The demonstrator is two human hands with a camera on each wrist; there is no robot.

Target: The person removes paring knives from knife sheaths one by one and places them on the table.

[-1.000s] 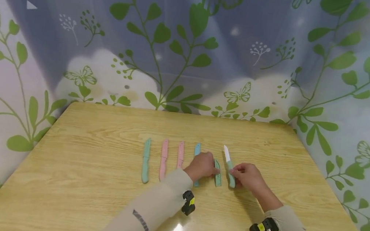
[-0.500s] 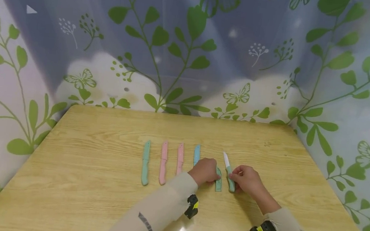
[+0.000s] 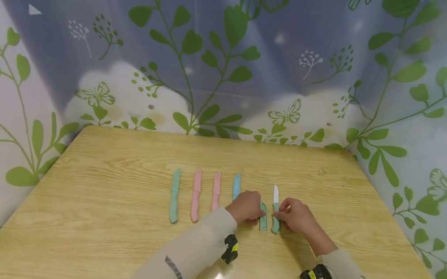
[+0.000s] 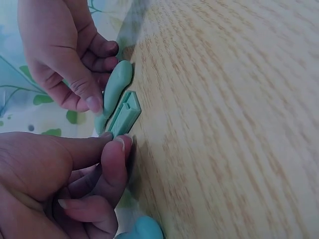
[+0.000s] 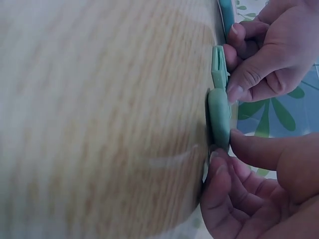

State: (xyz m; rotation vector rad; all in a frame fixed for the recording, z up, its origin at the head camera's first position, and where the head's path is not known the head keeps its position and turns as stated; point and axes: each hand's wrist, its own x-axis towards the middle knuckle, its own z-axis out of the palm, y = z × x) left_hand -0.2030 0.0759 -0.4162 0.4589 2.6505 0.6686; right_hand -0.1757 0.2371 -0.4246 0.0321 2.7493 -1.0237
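My left hand (image 3: 246,207) pinches a green knife sheath (image 3: 263,220) between thumb and fingers; its slotted open end faces me in the left wrist view. Just right of it, my right hand (image 3: 298,214) pinches the green handle of a paring knife (image 3: 275,224). The knife's white blade is bare and points to the far side of the table. Sheath and knife lie side by side, almost parallel, low at the tabletop. A blue sheathed knife (image 3: 236,186) lies left of the sheath, its handle hidden behind my left hand and wrist.
Left of the blue knife, two pink sheathed knives (image 3: 196,199) and a green sheathed knife (image 3: 174,199) lie in a row on the wooden table (image 3: 116,183). A leaf-patterned curtain (image 3: 214,67) hangs behind the table.
The paring knife has turned from a slant to nearly straight, blade pointing away. Both sheath and knife have come slightly nearer to me, and my left hand has shifted a little right.
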